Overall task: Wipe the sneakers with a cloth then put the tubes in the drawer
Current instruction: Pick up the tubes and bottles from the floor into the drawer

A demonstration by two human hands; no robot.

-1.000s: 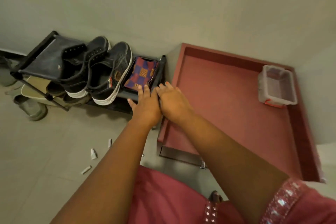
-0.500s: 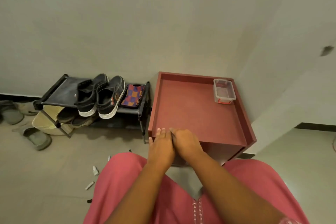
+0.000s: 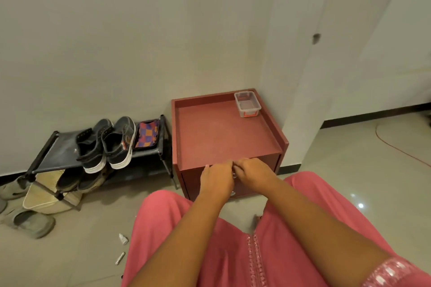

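I judge wiping done: dark canvas sneakers (image 3: 109, 144) and folded checked cloth (image 3: 147, 134) rest at ten o'clock, small white tubes (image 3: 123, 239) lie on the floor at seven, while my left hand (image 3: 215, 182) and right hand (image 3: 253, 171) curl fingers at the red cabinet's closed drawer (image 3: 254, 185) handle.

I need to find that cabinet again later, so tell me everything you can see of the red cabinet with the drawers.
The red cabinet is a low, boxy unit that looks like painted wood, standing on the floor in a wall corner, right beside the shoe rack. Its flat top has a raised rim on three sides and carries a small clear plastic box in the far right corner. The drawer front looks closed; both hands, left hand and right hand, curl at its top edge by a small metal handle.
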